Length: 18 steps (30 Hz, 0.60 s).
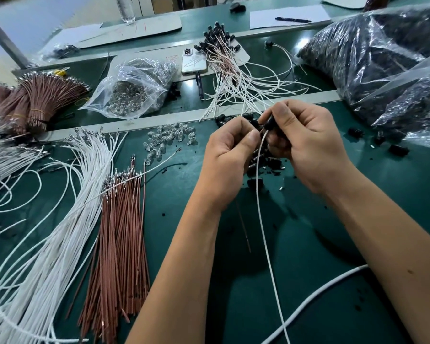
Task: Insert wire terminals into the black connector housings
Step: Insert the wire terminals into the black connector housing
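Observation:
My right hand [305, 142] pinches a small black connector housing [269, 123] between thumb and fingers above the green table. A white wire [262, 219] runs down from the housing toward the table's near edge. My left hand [230, 155] is curled beside it, thumb and fingers pinching near the wire's top end; a thin brown wire [243, 227] hangs below this hand. Loose black housings [263, 165] lie under both hands. White wires [67, 219] and brown wires [122, 239] with metal terminals lie fanned out at the left.
A heap of finished wired housings [224, 58] lies behind the hands, next to a phone [193, 61]. Clear bulbs [169, 140] are scattered mid-table; a bag of them [134, 90] sits behind. Large bags of black parts [382, 60] fill the right. A thick white cable [315, 299] crosses bottom right.

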Each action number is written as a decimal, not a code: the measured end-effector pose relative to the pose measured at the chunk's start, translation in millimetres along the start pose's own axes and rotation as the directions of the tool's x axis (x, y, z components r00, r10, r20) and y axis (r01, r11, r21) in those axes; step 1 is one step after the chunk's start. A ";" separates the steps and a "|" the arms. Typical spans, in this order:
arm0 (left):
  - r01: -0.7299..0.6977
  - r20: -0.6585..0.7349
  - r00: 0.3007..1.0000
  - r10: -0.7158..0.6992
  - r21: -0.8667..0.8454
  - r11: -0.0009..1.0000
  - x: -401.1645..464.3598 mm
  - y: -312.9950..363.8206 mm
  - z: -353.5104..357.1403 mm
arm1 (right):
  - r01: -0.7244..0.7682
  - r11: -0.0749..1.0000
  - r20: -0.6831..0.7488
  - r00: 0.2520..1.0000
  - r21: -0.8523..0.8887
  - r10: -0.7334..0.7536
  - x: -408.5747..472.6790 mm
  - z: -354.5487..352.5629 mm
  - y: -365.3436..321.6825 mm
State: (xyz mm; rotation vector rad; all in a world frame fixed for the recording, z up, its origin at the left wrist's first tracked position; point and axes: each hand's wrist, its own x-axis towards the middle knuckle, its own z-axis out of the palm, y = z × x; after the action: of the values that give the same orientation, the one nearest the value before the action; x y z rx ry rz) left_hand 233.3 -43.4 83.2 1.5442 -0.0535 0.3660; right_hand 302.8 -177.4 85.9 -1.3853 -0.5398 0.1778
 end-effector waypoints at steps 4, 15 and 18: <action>-0.010 -0.022 1.000 0.010 0.024 1.000 0.4 -1.6 -2.5 | 0.005 1.000 0.063 0.998 -0.013 -0.004 -1.1 0.1 -3.0; -0.008 -0.016 1.000 0.009 0.043 0.999 1.9 -0.6 0.3 | -0.139 0.990 -0.003 0.990 0.040 0.139 -0.5 -0.5 -5.7; 0.004 -0.007 1.000 -0.004 0.023 1.000 0.9 -1.8 0.2 | -0.105 0.994 -0.047 0.993 0.026 0.106 -1.5 1.8 -2.5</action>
State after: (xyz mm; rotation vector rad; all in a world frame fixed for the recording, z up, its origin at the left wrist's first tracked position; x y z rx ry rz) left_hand 234.7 -43.4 81.7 1.5659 -0.0409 0.3692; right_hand 300.2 -177.0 88.1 -1.3922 -0.4237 0.2351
